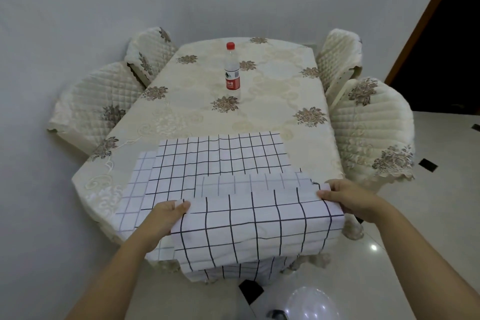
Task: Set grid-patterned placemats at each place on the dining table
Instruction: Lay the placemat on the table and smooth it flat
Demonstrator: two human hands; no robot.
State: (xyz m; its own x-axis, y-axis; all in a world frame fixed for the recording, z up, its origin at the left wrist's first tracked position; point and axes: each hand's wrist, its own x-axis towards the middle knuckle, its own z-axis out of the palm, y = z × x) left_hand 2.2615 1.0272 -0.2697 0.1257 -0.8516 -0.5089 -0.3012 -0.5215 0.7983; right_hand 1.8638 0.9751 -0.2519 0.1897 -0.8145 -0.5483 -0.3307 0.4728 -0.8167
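At lower centre, the limp, seemingly light grid placemat (pixel 259 226) drooped over the tabletop (pixel 197 112) edge, the grip of left hand (pixel 166 218) and right hand (pixel 350 199) each pinching a far corner.

- Near placemat (pixel 257 228), draped over the table's near edge: white, dark grid lines forming large squares.
- Far placemat (pixel 220 156), further in on the table: white, same dark grid.
- Tablecloth (pixel 197 112): cream, pale tonal scrollwork, scattered brown flower clusters.
- Bottle (pixel 232 70), towards the far edge: clear, red cap, red-and-white label.
- Chair covers (pixel 98 101), along both side edges: cream quilting, brown floral motifs.
- Floor (pixel 441 215): glossy cream tile, small black insets.
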